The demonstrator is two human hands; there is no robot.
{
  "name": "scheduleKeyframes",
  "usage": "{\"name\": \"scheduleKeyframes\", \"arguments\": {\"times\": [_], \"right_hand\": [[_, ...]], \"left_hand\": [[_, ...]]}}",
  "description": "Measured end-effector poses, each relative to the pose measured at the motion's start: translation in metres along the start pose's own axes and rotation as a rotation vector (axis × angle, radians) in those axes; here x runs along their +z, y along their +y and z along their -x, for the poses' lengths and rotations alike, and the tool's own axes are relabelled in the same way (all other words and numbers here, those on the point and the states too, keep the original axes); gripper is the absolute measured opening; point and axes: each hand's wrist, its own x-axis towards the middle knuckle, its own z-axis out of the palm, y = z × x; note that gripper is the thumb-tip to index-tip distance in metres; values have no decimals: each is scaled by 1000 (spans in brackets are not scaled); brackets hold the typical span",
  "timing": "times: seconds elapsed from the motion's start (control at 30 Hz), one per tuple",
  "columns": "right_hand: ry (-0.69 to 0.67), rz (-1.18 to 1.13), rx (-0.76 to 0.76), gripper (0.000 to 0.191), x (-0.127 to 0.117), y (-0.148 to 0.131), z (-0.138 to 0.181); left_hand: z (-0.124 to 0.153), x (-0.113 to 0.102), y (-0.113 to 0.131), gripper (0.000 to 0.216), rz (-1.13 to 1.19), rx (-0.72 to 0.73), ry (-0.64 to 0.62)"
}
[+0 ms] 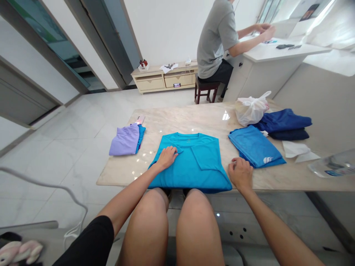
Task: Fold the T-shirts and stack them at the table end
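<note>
Turquoise shirt point(185, 168) lies on our counter point(180, 118), mid-frame | our left hand point(166, 158) rests on it, fingers point(171, 150) loosely bent | our right hand point(242, 173), right of centre, has fingers curled | we cannot tell whether either grips anything

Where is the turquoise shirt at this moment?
In the middle of the head view, the turquoise shirt lies on the table, under the left hand, between the purple garment on the left and the folded bright-blue garment on the right.
</note>
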Motion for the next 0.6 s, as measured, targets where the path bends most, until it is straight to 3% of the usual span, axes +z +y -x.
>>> {"name": "scheduleKeyframes", "arguments": {"times": [0.17,0.37,0.6], "right_hand": [[-8,12,6,16,-1,-1,0],[-1,7,3,15,1,2,0],[17,18,-17,14,6,4,0]], "left_hand": [[-8,-4,0,21,160,-29,92],[-3,-4,-9,45,480,155,49],[19,22,-48,61,207,219,26]]}}
